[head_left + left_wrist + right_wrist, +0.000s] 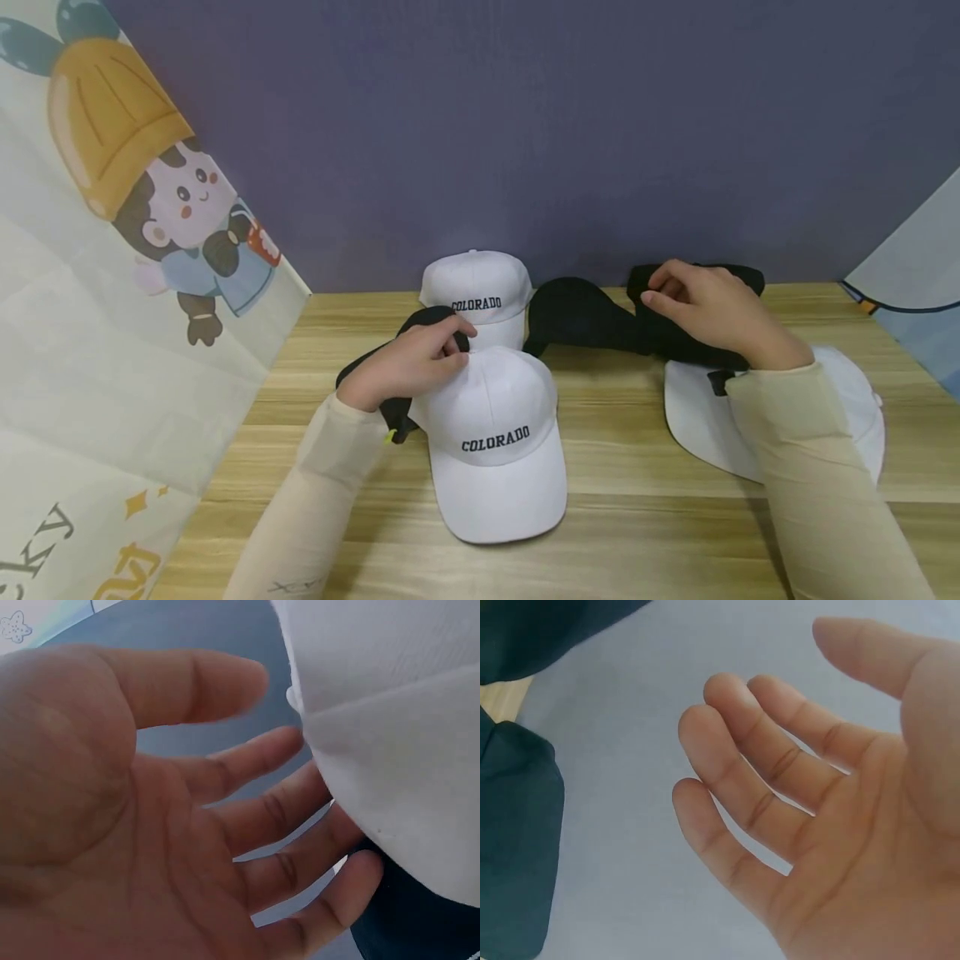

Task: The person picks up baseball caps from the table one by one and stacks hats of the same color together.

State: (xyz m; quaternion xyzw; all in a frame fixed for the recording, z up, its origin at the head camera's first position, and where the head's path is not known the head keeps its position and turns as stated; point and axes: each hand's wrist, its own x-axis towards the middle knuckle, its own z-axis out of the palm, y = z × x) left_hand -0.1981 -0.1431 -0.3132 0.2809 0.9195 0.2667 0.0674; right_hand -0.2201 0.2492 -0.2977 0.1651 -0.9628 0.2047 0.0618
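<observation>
A white cap lettered COLORADO [498, 492] lies at the front with its brim toward me. My left hand [412, 362] is at the left of its crown, over a black cap [360, 364]. In the left wrist view the fingers of that hand [202, 817] are loosely extended, the thumb apart, and the tips reach behind the edge of the white cap [397, 742]. My right hand [708, 308] hovers over a black cap [693, 354] at the right. The right wrist view has its fingers relaxed and nothing in the palm [847, 825], with dark fabric [517, 847] off to the side.
Behind the front cap stands another white COLORADO cap [476, 275]. A black cap [581, 312] lies in the middle, near the purple-grey back wall [562, 142]. Under my right forearm is a white cap [697, 417]. A printed sheet [247, 358] borders the wooden table [637, 542] on the left.
</observation>
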